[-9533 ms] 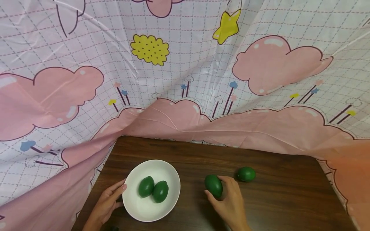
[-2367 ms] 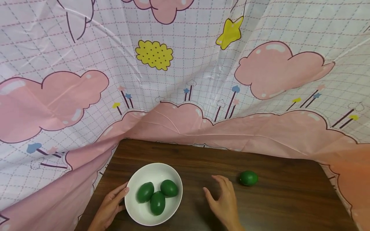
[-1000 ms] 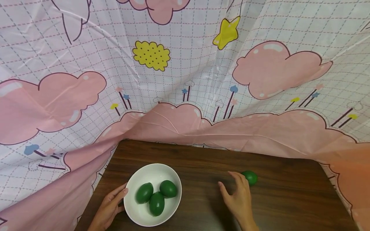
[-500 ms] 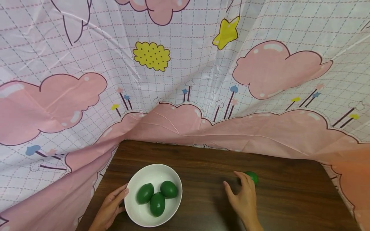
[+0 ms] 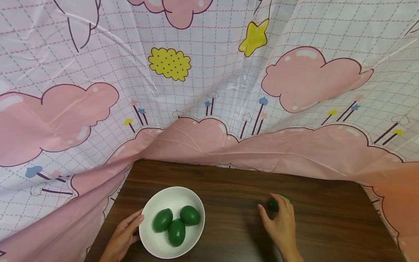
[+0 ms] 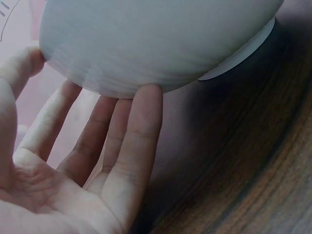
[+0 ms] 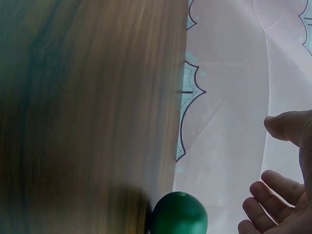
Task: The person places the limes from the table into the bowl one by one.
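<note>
My left hand (image 5: 122, 234) holds the white bowl (image 5: 148, 238) at its left side. In the left wrist view its fingertips rest against the bowl's outer wall (image 6: 161, 44), near the rim. Three dark green limes (image 5: 176, 232) lie together inside the bowl. On the right part of the table, my right hand (image 5: 282, 227) has its thumb and fingers spread apart, nothing between them. Another lime (image 5: 273, 205) sits just beyond, partly covered by the fingers from above. The right wrist view shows this lime (image 7: 179, 214) apart from the fingers (image 7: 273, 202).
A dark brown wooden table (image 5: 226, 196) carries the bowl and the lone lime. Behind and beside it hangs a pink and white cloth (image 5: 203, 142) printed with clouds and stars, meeting the table's back edge.
A lime that the right hand gripped earlier now lies in the bowl with the other two. The right hand has since moved right, to the remaining lime. The left hand stays at the bowl.
</note>
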`<action>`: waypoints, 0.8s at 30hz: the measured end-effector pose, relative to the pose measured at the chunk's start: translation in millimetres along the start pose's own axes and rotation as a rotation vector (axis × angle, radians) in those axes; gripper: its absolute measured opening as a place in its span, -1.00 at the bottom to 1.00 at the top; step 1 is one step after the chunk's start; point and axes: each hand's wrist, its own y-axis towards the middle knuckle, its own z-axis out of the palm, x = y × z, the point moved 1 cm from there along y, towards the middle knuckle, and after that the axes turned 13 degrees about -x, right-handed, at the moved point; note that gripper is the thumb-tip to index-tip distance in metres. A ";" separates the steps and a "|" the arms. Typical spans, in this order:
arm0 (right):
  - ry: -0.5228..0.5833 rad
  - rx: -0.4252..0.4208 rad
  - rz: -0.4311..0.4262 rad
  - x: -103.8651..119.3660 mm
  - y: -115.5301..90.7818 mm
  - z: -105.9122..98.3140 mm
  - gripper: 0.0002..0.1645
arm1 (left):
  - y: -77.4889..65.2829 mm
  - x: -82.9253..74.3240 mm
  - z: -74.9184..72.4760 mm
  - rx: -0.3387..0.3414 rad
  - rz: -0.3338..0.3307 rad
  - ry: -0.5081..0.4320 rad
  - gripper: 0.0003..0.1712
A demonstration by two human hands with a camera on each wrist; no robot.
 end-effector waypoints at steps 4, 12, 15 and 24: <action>-0.026 0.005 0.022 -4.1 1.3 -0.6 -0.28 | -0.9 -0.4 1.5 -0.015 -0.003 -0.003 -0.35; -0.038 0.040 0.046 -14.0 1.2 1.1 -0.24 | -1.7 -1.2 2.0 -0.030 -0.010 0.001 -0.34; -0.038 0.045 0.049 -18.1 1.4 1.7 -0.22 | -1.6 -0.8 1.6 -0.030 -0.008 0.004 -0.34; -0.049 0.037 0.048 -30.1 0.3 3.5 -0.17 | -0.8 -0.2 -0.1 -0.016 0.002 0.010 -0.36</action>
